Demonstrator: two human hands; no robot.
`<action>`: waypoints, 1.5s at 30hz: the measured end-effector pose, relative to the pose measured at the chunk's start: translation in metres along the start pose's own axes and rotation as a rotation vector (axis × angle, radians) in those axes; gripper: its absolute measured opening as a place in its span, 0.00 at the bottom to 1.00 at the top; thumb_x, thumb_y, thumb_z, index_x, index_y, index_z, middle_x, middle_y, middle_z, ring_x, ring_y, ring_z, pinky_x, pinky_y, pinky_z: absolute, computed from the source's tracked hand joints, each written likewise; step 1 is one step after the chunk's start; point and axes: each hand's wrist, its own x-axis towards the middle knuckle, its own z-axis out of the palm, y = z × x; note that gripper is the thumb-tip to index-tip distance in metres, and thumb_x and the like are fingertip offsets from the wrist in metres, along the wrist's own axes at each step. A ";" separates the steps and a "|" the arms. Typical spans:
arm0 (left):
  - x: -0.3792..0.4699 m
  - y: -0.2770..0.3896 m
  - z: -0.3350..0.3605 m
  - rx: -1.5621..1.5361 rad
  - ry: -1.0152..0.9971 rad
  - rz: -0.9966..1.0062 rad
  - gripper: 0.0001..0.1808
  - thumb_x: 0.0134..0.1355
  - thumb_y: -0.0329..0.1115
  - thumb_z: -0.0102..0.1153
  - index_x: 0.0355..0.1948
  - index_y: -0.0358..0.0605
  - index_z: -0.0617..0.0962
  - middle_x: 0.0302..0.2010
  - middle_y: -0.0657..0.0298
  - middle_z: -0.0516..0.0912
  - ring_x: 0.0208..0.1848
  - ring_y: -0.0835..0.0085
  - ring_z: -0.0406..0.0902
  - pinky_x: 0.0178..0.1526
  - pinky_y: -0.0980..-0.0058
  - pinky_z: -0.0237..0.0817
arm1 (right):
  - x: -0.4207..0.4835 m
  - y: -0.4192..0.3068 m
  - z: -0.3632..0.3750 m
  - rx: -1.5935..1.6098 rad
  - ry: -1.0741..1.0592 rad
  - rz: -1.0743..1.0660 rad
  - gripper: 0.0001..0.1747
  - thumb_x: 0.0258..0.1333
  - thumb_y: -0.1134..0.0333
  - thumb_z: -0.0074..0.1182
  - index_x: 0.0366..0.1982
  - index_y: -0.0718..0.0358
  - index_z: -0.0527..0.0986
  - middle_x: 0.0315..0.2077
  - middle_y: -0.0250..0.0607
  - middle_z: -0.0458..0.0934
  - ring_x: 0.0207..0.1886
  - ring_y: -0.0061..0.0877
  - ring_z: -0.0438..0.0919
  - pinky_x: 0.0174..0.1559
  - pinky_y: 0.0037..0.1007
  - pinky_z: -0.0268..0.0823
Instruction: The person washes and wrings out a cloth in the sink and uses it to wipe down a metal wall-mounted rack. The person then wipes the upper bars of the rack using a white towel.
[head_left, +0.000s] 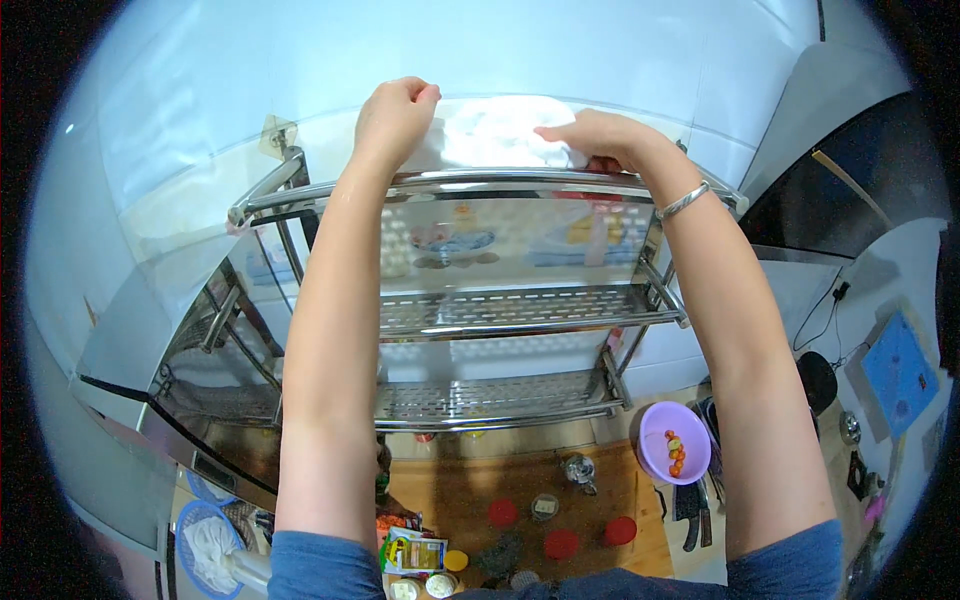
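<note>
Both my arms reach up to the top of a stainless steel wall rack (517, 178). A bright white cloth or bag (510, 131) lies bunched on its top level, partly washed out by glare. My right hand (600, 140) holds the right end of the white item, with thumb over it and some fingers hidden behind the rail. My left hand (399, 116) is curled just left of the white item, above the top rail; whether anything is inside its fingers is hidden.
Perforated shelves (517, 304) hang below. A wooden board (615, 480) holds red-lidded jars and a food packet (416, 551). At right are a purple basin (675, 420) with small orange fruits, a cleaver (686, 502) and a blue panel (900, 371). A glass cabinet door (217, 360) stands left.
</note>
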 end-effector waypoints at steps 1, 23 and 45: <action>-0.006 0.004 0.001 -0.010 -0.005 0.007 0.15 0.50 0.41 0.47 0.31 0.41 0.77 0.30 0.55 0.78 0.33 0.61 0.74 0.39 0.71 0.63 | 0.001 0.009 -0.002 -0.126 0.102 -0.048 0.27 0.41 0.47 0.49 0.30 0.66 0.67 0.15 0.35 0.63 0.16 0.18 0.60 0.17 0.20 0.52; -0.033 0.148 0.115 0.073 -0.941 0.114 0.46 0.47 0.71 0.19 0.49 0.42 0.67 0.52 0.48 0.63 0.55 0.55 0.58 0.54 0.61 0.49 | -0.018 0.095 -0.088 -0.823 -0.136 0.055 0.19 0.45 0.53 0.48 0.29 0.64 0.73 0.24 0.39 0.74 0.25 0.23 0.69 0.29 0.26 0.62; -0.074 -0.085 -0.070 0.600 0.377 0.450 0.19 0.55 0.47 0.39 0.22 0.43 0.74 0.26 0.58 0.76 0.39 0.63 0.70 0.52 0.58 0.49 | 0.048 -0.108 0.135 -0.167 -0.195 -0.499 0.28 0.53 0.49 0.35 0.39 0.67 0.70 0.36 0.33 0.71 0.37 0.18 0.65 0.45 0.19 0.56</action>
